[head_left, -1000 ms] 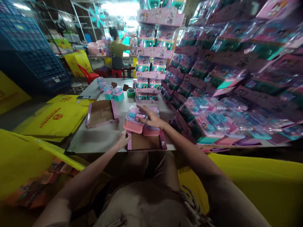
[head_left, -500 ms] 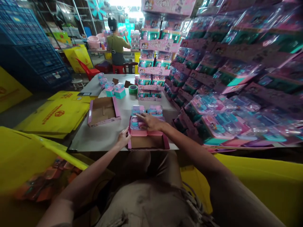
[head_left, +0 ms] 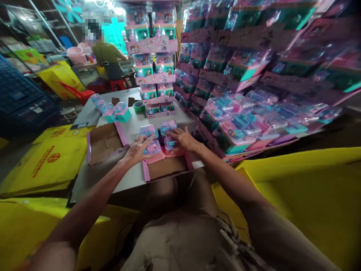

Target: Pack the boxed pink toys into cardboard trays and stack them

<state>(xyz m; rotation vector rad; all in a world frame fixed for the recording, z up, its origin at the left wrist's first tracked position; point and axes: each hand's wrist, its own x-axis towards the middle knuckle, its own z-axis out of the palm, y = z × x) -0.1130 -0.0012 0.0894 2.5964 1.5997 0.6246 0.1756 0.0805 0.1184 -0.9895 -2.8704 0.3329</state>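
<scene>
A shallow cardboard tray with pink sides (head_left: pixel 169 169) lies at the table's front edge, its front half showing bare brown card. Its back half holds small pink-and-blue toy boxes with clear lids. My left hand (head_left: pixel 137 149) rests with fingers spread on the front-left toy box (head_left: pixel 154 149). My right hand (head_left: pixel 184 140) lies over the front-right toy box (head_left: pixel 170 145), fingers stretched across its lid and partly hiding it. Just behind them sit a back-left toy box (head_left: pixel 148 131) and a back-right toy box (head_left: pixel 168 126).
Another cardboard tray (head_left: pixel 105 143) lies to the left. Turquoise toy boxes (head_left: pixel 122 112) and green tape (head_left: pixel 138 107) stand farther back. Stacked display trays (head_left: pixel 158 77) rise behind; more packed boxes (head_left: pixel 237 131) fill the right. A person (head_left: pixel 108 56) sits in the background.
My left hand has moved from the tray's left side up onto the front-left box. My right hand has shifted from the left box to the right one. The view has turned right.
</scene>
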